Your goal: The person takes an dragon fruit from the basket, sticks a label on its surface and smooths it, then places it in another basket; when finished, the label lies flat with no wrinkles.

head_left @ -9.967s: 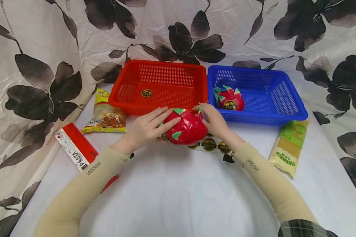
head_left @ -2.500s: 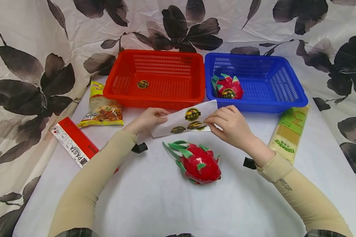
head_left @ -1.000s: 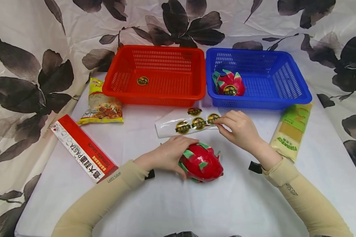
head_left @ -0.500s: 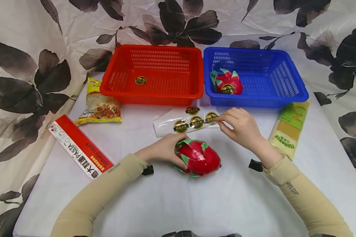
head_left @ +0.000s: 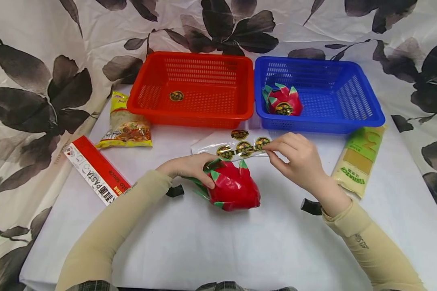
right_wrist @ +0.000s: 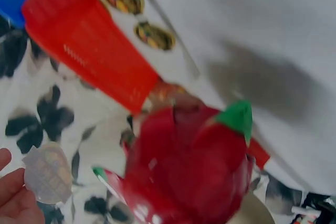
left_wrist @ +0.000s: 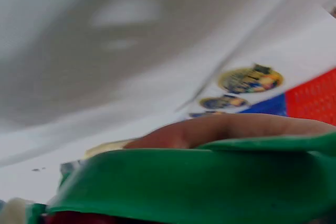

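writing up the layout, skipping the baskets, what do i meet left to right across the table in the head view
Red pasta box → yellow-ended bag → left hand → held dragon fruit → right hand → green and yellow packet

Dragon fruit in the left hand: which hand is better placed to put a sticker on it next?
Probably the right hand: it pinches a loose sticker close to the dragon fruit. The left hand is occupied gripping the fruit, leaving much of its red skin uncovered.

The table (head_left: 255,246) bears a sticker sheet (head_left: 218,142), red basket (head_left: 193,119), blue basket (head_left: 322,123), box (head_left: 97,169), yellow packet (head_left: 126,127) and green packet (head_left: 360,159).
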`<action>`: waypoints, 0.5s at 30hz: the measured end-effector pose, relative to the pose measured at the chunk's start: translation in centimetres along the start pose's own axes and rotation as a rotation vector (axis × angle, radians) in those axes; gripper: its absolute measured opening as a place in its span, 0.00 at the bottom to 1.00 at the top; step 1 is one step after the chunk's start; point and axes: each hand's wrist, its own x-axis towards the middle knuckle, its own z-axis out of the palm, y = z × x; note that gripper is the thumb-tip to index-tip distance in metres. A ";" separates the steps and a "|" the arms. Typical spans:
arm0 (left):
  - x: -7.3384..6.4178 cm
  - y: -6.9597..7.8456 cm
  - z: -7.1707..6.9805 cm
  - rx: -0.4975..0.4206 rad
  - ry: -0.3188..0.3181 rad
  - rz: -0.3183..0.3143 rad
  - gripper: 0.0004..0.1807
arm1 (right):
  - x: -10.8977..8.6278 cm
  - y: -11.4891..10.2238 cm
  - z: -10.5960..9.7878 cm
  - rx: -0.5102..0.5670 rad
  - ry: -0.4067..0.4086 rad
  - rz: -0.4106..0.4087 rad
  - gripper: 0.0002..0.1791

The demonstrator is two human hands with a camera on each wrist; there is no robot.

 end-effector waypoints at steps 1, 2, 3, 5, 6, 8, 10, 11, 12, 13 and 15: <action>0.0 0.1 -0.2 0.000 -0.013 0.002 0.32 | 0.2 -0.4 0.0 0.010 0.024 -0.015 0.08; 0.0 0.2 -0.5 0.002 -0.023 0.004 0.33 | 0.3 -0.8 0.0 0.021 0.045 -0.029 0.09; 0.0 0.3 -0.7 0.005 -0.030 0.004 0.34 | 0.5 -1.2 0.0 0.030 0.059 -0.038 0.11; -0.1 0.5 -1.1 -0.020 -0.044 0.003 0.35 | 0.7 -1.9 0.2 0.057 0.087 -0.055 0.13; -0.1 0.5 -1.3 -0.036 -0.050 -0.001 0.36 | 0.8 -2.1 0.3 0.068 0.096 -0.064 0.13; -0.2 0.4 -1.6 -0.072 -0.057 -0.002 0.39 | 0.9 -2.6 0.5 0.088 0.107 -0.084 0.12; -0.2 0.3 -1.8 -0.108 -0.061 -0.003 0.42 | 0.9 -3.0 0.7 0.098 0.115 -0.108 0.11; -0.2 0.2 -1.9 -0.123 -0.062 -0.003 0.43 | 0.9 -3.2 0.8 0.100 0.119 -0.122 0.11; -0.2 0.1 -2.0 -0.129 -0.058 -0.005 0.45 | 0.9 -3.3 1.0 0.100 0.120 -0.136 0.10; -0.2 0.0 -2.1 -0.133 -0.052 -0.004 0.47 | 0.8 -3.4 1.1 0.105 0.123 -0.149 0.10; -0.2 -0.1 -2.3 -0.142 -0.042 -0.006 0.48 | 0.8 -3.6 1.3 0.117 0.130 -0.175 0.09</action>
